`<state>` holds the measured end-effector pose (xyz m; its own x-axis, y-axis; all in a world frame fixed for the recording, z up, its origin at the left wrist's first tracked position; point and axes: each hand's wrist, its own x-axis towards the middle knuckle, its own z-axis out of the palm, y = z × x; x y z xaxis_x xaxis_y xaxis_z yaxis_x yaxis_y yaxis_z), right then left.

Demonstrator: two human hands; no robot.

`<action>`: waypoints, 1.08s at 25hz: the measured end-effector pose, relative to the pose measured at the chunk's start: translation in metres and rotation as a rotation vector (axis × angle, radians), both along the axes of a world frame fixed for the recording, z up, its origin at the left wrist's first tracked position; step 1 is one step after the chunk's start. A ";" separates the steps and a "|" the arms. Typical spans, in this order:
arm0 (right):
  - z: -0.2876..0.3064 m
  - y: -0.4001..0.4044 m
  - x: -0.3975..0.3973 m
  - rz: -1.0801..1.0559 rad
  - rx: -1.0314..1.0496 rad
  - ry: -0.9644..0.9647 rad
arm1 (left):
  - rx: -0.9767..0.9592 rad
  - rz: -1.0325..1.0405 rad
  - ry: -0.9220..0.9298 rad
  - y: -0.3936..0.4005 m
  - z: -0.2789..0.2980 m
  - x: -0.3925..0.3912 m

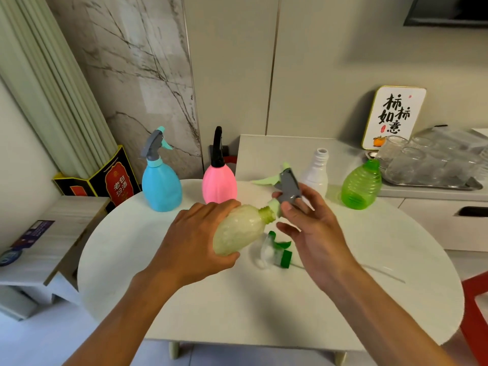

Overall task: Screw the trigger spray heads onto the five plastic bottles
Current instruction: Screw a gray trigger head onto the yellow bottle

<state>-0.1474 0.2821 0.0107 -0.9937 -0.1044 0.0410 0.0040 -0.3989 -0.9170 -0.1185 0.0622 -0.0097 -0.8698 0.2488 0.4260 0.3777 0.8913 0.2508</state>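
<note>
Left hand (195, 235) grips pale green bottle (241, 231), tilted; right hand (309, 223) pinches grey spray head (287, 187) at its neck.

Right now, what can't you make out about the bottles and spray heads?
- Head view: how far the gray spray head is threaded onto the pale green bottle; fingers of the right hand cover the collar.
- Green-and-clear spray head on the table: blurred and partly behind both hands.

Tilted pale bottle (239, 231), grey head (288, 187) uncapped
</note>
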 end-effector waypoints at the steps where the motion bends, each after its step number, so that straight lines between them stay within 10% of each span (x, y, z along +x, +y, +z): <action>1: -0.002 -0.003 0.001 0.017 0.059 0.030 | -0.014 -0.007 0.010 0.000 0.000 0.000; 27: 0.013 0.036 -0.011 0.441 0.590 0.132 | -0.248 -0.013 0.064 0.008 0.004 0.010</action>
<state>-0.1585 0.3183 0.0237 -0.8450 -0.5340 -0.0291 -0.0750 0.1722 -0.9822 -0.1082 0.0706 -0.0061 -0.8390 0.3633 0.4050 0.3976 0.9175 0.0006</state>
